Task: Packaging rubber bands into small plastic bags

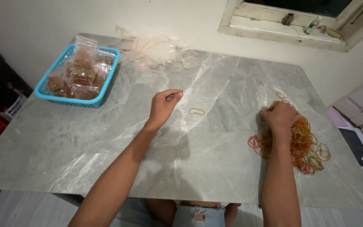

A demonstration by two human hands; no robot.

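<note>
The pile of rubber bands [301,143] lies near the right edge of the grey marble-patterned table [106,143], roughly midway between its far and near corners. The right hand [280,117] rests on the far, upper part of that pile, fingers curled down into the bands; whether it actually grips any of them cannot be told, since the fingertips are buried in the heap. The left hand [164,106] hovers near the middle of the table, well apart from the pile, with thumb and forefinger pinched together and the other fingers folded in; something thin and dark seems to sit in the pinch, but it is too small to name with certainty. Between the two hands, closer to the left one, a single rubber band [196,111] lies flat on the tabletop, touching neither hand.

The pile is a loose tangle of thin loops, mostly orange and amber, with some red ones along its left and near margins and a few greenish-yellow ones at the near right side. Several bands have strayed from the heap and lie flat around it, including one or two beyond the right hand toward the far edge.

At the far left corner stands a blue plastic basket [47,91] holding small clear bags with brownish contents. Beside it, along the far edge, lies a spread of empty clear plastic bags [156,52].
</note>
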